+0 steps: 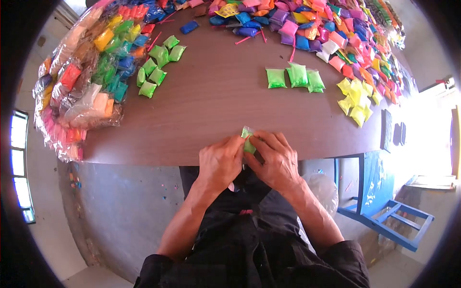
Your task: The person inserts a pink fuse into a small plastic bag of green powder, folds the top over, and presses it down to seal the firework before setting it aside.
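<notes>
Between both hands, at the table's near edge, is a small clear packet with light green contents [248, 144]. My left hand [221, 161] pinches its left side, fingers closed. On its right side, my right hand [274, 157] grips it with thumb and fingers, which hide part of it. Farther up the table, to the right, lie several green packets [297, 75] in a short row. Another loose group of green packets [160, 56] lies to the upper left. Yellow packets [356, 98] are piled together at the right.
Bagged packets of many colours [103, 72] heap along the left of the brown table [201, 105]. A mixed pile of packets [326, 29] covers its far right. One blue packet [189, 27] and thin pink sticks [247, 37] lie at the back. A blue chair [384, 211] stands right.
</notes>
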